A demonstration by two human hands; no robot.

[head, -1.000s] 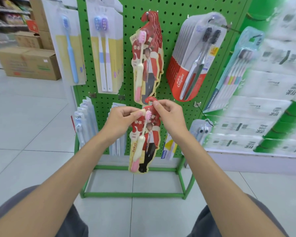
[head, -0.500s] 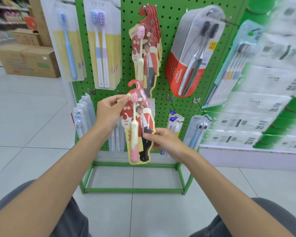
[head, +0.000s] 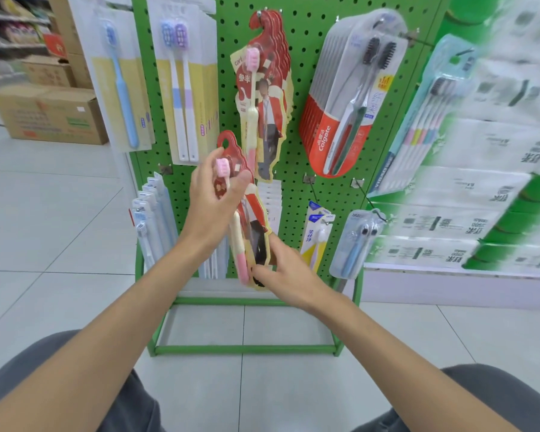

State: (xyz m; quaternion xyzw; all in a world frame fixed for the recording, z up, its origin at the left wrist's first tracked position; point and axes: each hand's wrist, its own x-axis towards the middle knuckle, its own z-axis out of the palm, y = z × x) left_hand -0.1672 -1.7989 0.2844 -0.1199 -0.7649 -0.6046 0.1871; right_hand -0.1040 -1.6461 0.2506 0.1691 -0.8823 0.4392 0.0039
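Note:
A red carded pack with a pink toothbrush (head: 247, 213) is in the air in front of the green pegboard rack (head: 296, 188), tilted with its hook hole up. My left hand (head: 214, 198) grips its upper part, thumb across the front below the pink brush head. My right hand (head: 286, 269) pinches the pack's lower edge. A stack of the same red packs (head: 267, 98) hangs on a peg directly above.
Other toothbrush packs hang on the rack: blue (head: 120, 85) and twin pastel (head: 181, 88) at left, red Colgate (head: 346, 101) and a multi-pack (head: 424, 120) at right, smaller packs (head: 356, 241) below. A cardboard box (head: 50, 113) stands on the tiled floor at left. Blurred shelves fill the right.
The pack came off its lower peg and moved left and down from the rack. My right hand went from the pack's hook end to its lower edge; my left hand shifted round its top.

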